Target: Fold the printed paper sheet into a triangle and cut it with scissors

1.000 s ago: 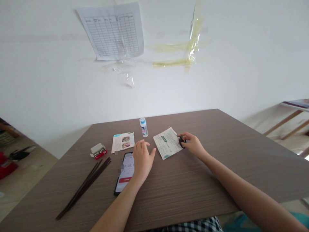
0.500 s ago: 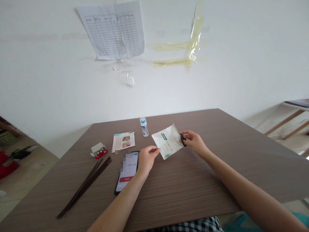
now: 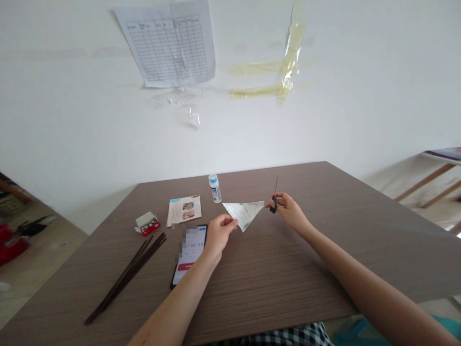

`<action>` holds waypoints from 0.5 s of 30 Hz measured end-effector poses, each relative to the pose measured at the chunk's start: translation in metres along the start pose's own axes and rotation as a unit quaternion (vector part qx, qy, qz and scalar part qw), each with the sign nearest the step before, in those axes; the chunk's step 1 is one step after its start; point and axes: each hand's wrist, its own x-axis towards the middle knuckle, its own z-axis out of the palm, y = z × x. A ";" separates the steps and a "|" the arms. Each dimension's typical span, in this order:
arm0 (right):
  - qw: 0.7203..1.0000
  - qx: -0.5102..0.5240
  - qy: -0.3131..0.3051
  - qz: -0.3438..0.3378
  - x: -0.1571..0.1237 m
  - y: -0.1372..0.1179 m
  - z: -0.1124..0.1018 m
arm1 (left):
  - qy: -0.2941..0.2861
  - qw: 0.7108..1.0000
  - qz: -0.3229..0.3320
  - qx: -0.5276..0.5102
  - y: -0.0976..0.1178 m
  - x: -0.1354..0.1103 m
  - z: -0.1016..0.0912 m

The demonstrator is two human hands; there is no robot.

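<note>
My left hand (image 3: 221, 235) pinches the near edge of a printed paper sheet (image 3: 244, 212), which now has a triangular shape with green marks. Whether it is folded or cut, I cannot tell. My right hand (image 3: 290, 212) grips small black-handled scissors (image 3: 274, 197), blades pointing up and apart from the paper, whose right tip nearly reaches my fingers. Below my left hand lies a smartphone (image 3: 190, 250) showing a timer at 00:55. Beyond it are a glue bottle (image 3: 214, 189) and a small illustrated leaflet (image 3: 184, 211).
A small red and white box (image 3: 147, 224) and a bundle of thin dark sticks (image 3: 126, 278) lie on the brown wood-grain table (image 3: 273, 269). A gridded sheet (image 3: 169, 43) is taped to the wall behind. Red objects (image 3: 12, 245) sit on the floor at left.
The paper has gone from a four-sided sheet to a triangle. The scissors have come away from it and now stand upright. The phone timer has gone from 00:53 to 00:55.
</note>
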 end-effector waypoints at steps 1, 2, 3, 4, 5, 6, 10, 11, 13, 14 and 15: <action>1.000 -0.010 -0.003 0.003 0.000 -0.001 -0.001 | 0.001 1.000 -0.002 -0.011 0.000 0.000 0.000; 1.000 -0.016 -0.010 0.007 -0.001 -0.002 -0.002 | 0.003 1.000 -0.005 -0.022 0.001 0.000 0.001; 1.000 -0.018 -0.021 0.012 -0.003 -0.004 -0.003 | 0.004 0.999 -0.007 -0.031 0.001 0.000 0.001; 0.999 -0.016 -0.036 0.017 -0.005 -0.006 -0.004 | 0.005 0.999 -0.010 -0.040 0.002 0.000 0.001; 0.998 -0.012 -0.055 0.023 -0.007 -0.007 -0.004 | 0.007 0.999 -0.014 -0.047 0.003 0.000 0.000; 0.997 -0.007 -0.078 0.030 -0.010 -0.009 -0.004 | 0.009 0.998 -0.018 -0.053 0.003 0.000 0.000; 0.984 0.021 -0.171 0.044 -0.026 -0.018 0.004 | 0.017 0.997 -0.037 -0.069 0.005 0.001 -0.004; 0.980 0.024 -0.192 0.048 -0.030 -0.020 0.007 | 0.020 0.996 -0.042 -0.072 0.005 0.001 -0.005; 0.970 0.029 -0.233 0.056 -0.039 -0.026 0.011 | 0.023 0.995 -0.050 -0.082 0.006 0.002 -0.007; 0.965 0.033 -0.252 0.059 -0.043 -0.029 0.013 | 0.025 0.994 -0.054 -0.089 0.006 0.002 -0.008; 0.961 0.036 -0.268 0.059 -0.046 -0.032 0.014 | 0.027 0.993 -0.058 -0.096 0.007 0.002 -0.008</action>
